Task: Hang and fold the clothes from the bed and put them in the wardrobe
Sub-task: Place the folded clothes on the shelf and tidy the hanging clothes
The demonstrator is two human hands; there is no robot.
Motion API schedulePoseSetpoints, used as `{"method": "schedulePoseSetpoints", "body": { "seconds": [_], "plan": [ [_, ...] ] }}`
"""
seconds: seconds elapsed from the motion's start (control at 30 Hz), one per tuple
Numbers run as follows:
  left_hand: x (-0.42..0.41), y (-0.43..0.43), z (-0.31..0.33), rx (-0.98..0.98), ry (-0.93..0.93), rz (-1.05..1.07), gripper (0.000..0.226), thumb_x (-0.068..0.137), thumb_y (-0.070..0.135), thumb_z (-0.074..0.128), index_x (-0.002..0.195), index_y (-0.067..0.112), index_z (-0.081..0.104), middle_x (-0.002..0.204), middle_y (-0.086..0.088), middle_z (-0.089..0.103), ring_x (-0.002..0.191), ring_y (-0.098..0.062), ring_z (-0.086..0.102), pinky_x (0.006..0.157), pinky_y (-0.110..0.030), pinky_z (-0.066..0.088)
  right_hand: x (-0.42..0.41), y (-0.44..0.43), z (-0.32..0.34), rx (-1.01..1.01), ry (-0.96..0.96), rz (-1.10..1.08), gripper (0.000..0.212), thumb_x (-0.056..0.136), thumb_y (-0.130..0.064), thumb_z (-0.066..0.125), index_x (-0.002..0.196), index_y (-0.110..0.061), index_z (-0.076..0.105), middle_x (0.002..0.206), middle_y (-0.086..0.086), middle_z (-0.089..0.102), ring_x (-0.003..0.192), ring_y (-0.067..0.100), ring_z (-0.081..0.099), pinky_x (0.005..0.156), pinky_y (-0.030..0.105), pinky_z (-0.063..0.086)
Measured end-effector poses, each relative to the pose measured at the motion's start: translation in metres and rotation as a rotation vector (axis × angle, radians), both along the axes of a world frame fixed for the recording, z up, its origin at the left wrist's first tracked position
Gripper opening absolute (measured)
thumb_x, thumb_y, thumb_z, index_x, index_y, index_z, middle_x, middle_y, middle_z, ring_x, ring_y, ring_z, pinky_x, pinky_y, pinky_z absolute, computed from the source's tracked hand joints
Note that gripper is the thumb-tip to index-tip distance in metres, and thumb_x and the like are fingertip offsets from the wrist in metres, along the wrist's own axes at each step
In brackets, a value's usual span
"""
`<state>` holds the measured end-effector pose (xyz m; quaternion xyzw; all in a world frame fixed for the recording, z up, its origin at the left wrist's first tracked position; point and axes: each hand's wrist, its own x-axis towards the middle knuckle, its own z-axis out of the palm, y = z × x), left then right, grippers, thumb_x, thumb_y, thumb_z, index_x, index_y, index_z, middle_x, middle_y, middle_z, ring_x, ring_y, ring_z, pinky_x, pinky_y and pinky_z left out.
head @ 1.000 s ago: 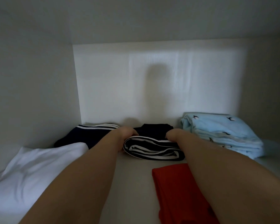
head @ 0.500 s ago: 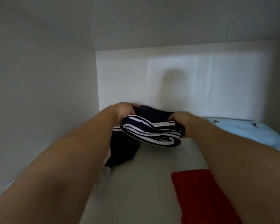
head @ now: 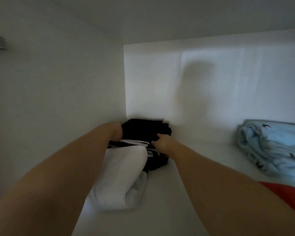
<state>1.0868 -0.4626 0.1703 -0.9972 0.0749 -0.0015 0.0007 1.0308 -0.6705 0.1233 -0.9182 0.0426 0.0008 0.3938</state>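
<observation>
White wardrobe shelf [head: 163,201], folded white garment [head: 123,176] front left, light blue folded garment [head: 271,147] right, dark striped garment [head: 143,130] in back-left corner behind white one, red cloth [head: 289,195] at right edge, right hand [head: 163,144] pinching dark striped garment, left hand [head: 116,132] against it, fingers hidden, grip unclear

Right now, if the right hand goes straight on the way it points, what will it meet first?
The dark folded clothes: the right hand seems to grip their near edge, so it would push into them at once. Behind them, the wardrobe's back wall is probably next, though the depth is unclear.
</observation>
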Motion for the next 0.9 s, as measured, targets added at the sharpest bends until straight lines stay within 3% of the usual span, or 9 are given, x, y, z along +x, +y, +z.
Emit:
{"method": "schedulePoseSetpoints", "body": {
  "seconds": [0.07,0.17,0.27,0.37,0.5,0.63,0.73,0.8,0.9],
  "plan": [
    [-0.006,-0.004,0.001,0.041,-0.006,-0.003,0.036,0.098,0.012,0.052,0.132,0.004,0.062,0.137,-0.018,0.060,0.122,-0.033,0.059,0.104,-0.038,0.047,-0.006,0.003,0.005,-0.033,0.003,0.014,0.043,0.107,-0.018,0.041,0.139,0.010,0.048,0.139,0.026,0.054,0.122,0.038,0.054,0.097,0.034,0.045],
    [-0.026,-0.026,0.021,-0.011,-0.097,-0.030,0.034,0.098,0.015,0.052,0.128,0.002,0.062,0.135,-0.018,0.059,0.118,-0.034,0.060,0.102,-0.041,0.050,-0.029,-0.005,0.029,-0.131,-0.002,-0.016,0.045,0.104,-0.029,0.045,0.142,-0.005,0.049,0.127,0.020,0.061,0.103,0.038,0.065,0.085,0.046,0.059],
    [-0.067,-0.069,0.040,-0.125,-0.139,-0.198,0.034,0.100,0.021,0.051,0.125,0.003,0.065,0.133,-0.015,0.060,0.114,-0.029,0.060,0.100,-0.038,0.051,-0.063,-0.032,0.054,-0.214,0.106,-0.074,0.053,0.102,-0.038,0.050,0.147,-0.011,0.041,0.134,0.012,0.055,0.097,0.031,0.069,0.083,0.043,0.059],
    [-0.124,-0.115,0.037,-0.130,-0.129,-0.388,0.029,0.101,0.022,0.049,0.109,0.001,0.069,0.122,-0.012,0.066,0.107,-0.024,0.062,0.094,-0.033,0.051,-0.109,-0.066,0.073,-0.245,0.209,-0.123,0.051,0.102,-0.035,0.055,0.143,-0.010,0.043,0.120,0.010,0.064,0.098,0.030,0.072,0.091,0.043,0.057],
    [-0.205,-0.155,0.012,-0.104,-0.150,-0.623,0.033,0.103,0.022,0.045,0.119,0.006,0.069,0.121,-0.009,0.068,0.109,-0.023,0.064,0.096,-0.038,0.053,-0.184,-0.098,0.076,-0.356,0.241,-0.168,0.044,0.104,-0.032,0.051,0.140,-0.008,0.047,0.125,0.010,0.065,0.094,0.028,0.071,0.084,0.037,0.055],
    [-0.268,-0.170,-0.019,-0.269,-0.042,-0.730,0.045,0.103,0.052,0.041,0.125,0.017,0.061,0.117,-0.002,0.067,0.105,-0.019,0.061,0.090,-0.035,0.051,-0.257,-0.141,0.066,-0.500,0.224,-0.297,0.034,0.098,-0.038,0.059,0.115,-0.009,0.066,0.106,0.009,0.071,0.087,0.021,0.070,0.079,0.037,0.061],
    [-0.289,-0.175,-0.030,-0.221,0.104,-0.669,0.071,0.097,0.072,0.025,0.137,0.017,0.046,0.123,-0.008,0.063,0.111,-0.025,0.058,0.084,-0.035,0.042,-0.301,-0.171,0.060,-0.689,0.195,-0.445,0.037,0.093,-0.048,0.060,0.095,-0.012,0.067,0.100,0.007,0.066,0.083,0.023,0.067,0.068,0.037,0.063],
    [-0.297,-0.176,-0.031,-0.192,0.170,-0.630,0.080,0.093,0.078,0.020,0.141,0.017,0.041,0.128,-0.009,0.061,0.111,-0.025,0.057,0.082,-0.035,0.039,-0.320,-0.184,0.052,-0.599,0.277,-0.530,0.048,0.092,-0.061,0.055,0.090,-0.014,0.061,0.099,0.008,0.063,0.080,0.026,0.067,0.065,0.038,0.063],
    [-0.305,-0.179,-0.034,-0.181,0.236,-0.647,0.078,0.096,0.074,0.027,0.152,0.021,0.035,0.141,-0.006,0.055,0.117,-0.021,0.055,0.091,-0.029,0.039,-0.333,-0.194,0.037,-0.345,0.376,-0.585,0.058,0.092,-0.069,0.048,0.106,-0.015,0.063,0.102,0.011,0.067,0.085,0.029,0.070,0.062,0.034,0.059]
  ]
}}
